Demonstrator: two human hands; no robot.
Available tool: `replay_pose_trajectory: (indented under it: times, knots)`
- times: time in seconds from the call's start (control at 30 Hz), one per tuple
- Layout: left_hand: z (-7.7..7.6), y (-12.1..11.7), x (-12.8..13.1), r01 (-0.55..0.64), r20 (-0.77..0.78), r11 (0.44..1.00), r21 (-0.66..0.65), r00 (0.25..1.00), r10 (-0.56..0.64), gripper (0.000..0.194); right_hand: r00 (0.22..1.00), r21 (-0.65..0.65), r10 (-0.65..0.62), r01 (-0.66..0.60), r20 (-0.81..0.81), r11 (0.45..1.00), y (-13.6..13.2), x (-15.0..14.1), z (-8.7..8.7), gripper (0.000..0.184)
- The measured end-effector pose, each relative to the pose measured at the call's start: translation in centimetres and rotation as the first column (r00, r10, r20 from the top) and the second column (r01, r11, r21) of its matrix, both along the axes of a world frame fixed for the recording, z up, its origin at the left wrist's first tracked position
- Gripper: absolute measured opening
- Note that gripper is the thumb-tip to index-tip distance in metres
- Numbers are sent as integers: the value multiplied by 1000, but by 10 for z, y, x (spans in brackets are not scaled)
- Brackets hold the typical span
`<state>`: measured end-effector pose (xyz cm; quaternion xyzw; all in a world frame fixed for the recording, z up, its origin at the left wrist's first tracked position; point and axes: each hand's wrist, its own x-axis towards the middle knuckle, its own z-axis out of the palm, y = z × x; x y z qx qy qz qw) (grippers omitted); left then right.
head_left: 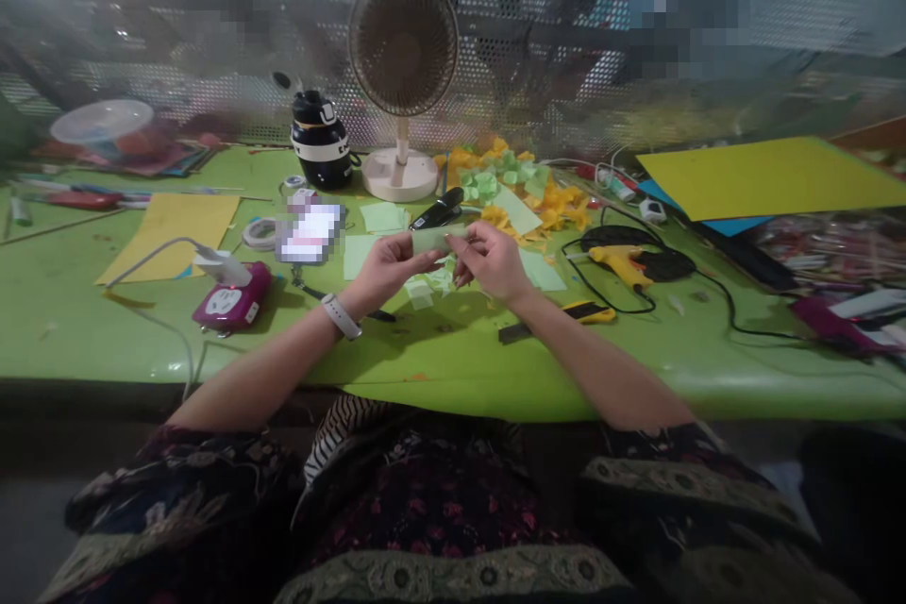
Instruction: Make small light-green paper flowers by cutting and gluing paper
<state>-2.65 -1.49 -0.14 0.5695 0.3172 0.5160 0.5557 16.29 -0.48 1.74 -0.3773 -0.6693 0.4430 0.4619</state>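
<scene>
Between my two hands is a small strip of light green paper (428, 239), held just above the table. My left hand (392, 266) pinches its left end, with a white band on that wrist. The fingers of my right hand (492, 260) are closed on the right end. Under the hands lie small light green paper scraps (421, 293) and larger green sheets. A black stapler (440, 208) rests just behind the strip. Farther back is a pile of orange paper flowers (566, 201) with green paper pieces (513, 172) among them.
A yellow box cutter (591, 311) and yellow glue gun (621, 262) with its cable lie right. Left are a phone (310, 233), tape roll (260, 233) and purple power socket (233, 300). A fan (400, 172) and dark flask (322, 143) stand behind; yellow sheets (771, 175) lie far right.
</scene>
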Motion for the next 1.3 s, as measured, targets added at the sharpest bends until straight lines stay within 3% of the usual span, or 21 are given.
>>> replay_pose_trajectory:
  times: [0.63, 0.83, 1.0, 1.3]
  knots:
    - [-5, 0, 2, -1, 1, 998, -62, 1000, 2, 37, 994, 67, -29, 22, 102, 998, -4, 0, 2, 49]
    - [0, 0, 2, -51, 98, 987, -153, 993, 66, 33, 987, 83, -157, 154, 34, 985, 0, 5, 9, 47]
    - [-2, 1, 0, -14, 73, 987, -158, 997, 26, 32, 996, -27, 2, 0, 90, 1000, 5, 7, 9, 50]
    - [-6, 1, 0, 0, 66, 991, -137, 998, 9, 31, 993, 20, 76, -78, 95, 997, 7, 4, 0, 50]
